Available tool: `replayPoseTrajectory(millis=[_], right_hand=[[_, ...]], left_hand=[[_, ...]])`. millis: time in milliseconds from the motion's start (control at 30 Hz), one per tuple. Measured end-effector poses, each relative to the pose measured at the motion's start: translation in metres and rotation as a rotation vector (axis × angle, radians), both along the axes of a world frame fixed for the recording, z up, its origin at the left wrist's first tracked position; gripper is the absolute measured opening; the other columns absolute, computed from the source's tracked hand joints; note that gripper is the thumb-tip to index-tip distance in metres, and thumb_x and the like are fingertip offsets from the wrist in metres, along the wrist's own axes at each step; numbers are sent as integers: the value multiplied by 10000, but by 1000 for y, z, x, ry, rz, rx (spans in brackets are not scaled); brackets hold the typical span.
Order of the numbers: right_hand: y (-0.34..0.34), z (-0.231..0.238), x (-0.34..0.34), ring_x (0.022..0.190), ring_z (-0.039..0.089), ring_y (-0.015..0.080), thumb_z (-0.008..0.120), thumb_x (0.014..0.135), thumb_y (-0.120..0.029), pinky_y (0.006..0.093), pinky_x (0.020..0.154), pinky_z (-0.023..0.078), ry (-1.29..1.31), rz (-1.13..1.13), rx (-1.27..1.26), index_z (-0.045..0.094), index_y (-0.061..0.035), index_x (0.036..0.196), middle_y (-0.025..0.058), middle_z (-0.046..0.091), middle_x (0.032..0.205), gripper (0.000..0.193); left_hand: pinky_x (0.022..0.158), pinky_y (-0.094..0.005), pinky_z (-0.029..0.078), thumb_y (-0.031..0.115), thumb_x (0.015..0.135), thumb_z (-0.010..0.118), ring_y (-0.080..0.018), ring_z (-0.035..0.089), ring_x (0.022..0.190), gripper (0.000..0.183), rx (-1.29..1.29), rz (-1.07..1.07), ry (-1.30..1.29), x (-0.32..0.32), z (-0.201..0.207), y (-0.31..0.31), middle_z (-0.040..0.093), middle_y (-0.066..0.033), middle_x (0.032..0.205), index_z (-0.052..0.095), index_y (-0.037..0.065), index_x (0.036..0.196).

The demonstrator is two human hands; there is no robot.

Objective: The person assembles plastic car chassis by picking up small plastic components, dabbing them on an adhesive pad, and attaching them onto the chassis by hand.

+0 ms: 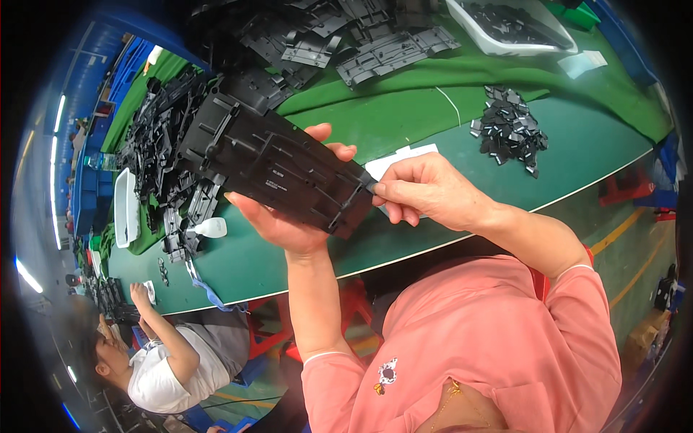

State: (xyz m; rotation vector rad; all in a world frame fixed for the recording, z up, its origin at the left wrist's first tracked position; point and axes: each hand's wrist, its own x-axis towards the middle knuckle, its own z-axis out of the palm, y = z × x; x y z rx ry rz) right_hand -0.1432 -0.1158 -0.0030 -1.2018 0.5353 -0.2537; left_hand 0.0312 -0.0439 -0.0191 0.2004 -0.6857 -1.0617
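Observation:
My left hand (289,227) grips a long black plastic panel (271,173) from below, thumb on the near side and fingertips showing past its far edge. Ribs, posts and small pale printing cover the face turned up to me. My right hand (422,189) pinches a small black piece (368,183) at the panel's right end; the fingers partly hide it, and I cannot tell whether it is fixed to the panel. Behind that hand lies a white sheet or pad (401,156). A pile of small black plastic pieces (509,128) sits on the green table to the right.
More black panels (393,54) lie on green cloth (339,105) at the back, and others are heaped (155,130) at the left. A white tub (505,32) of small black parts stands back right. Left are a white bottle (211,228), a white tray (126,209) and a seated co-worker (180,361).

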Motion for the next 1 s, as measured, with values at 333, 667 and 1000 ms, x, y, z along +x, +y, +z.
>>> replayPoseTrajectory(millis=[333,667,1000], right_hand=[[-16,41,-25,599,574,69,592,914,-188,215,561,462,70,84,-237,672,1,932,50,654,729,206],[-132,7,-100,873,596,337,578,837,-111,407,770,479,715,-202,-1488,641,-16,904,151,621,885,132],[-141,-2,-97,946,591,328,611,806,-120,409,836,466,735,-85,-1470,668,-20,942,148,629,951,178]], left_hand=[[936,-505,442,677,878,369,-319,589,970,800,142,70,82,11,3,5,500,-196,1275,347,49,1373],[983,-448,430,524,928,418,-280,562,1035,708,203,74,185,19,0,0,488,-172,1295,332,-26,1366],[963,-483,436,603,921,353,-319,586,1015,702,269,63,256,21,-4,-4,494,-184,1294,381,52,1356]])
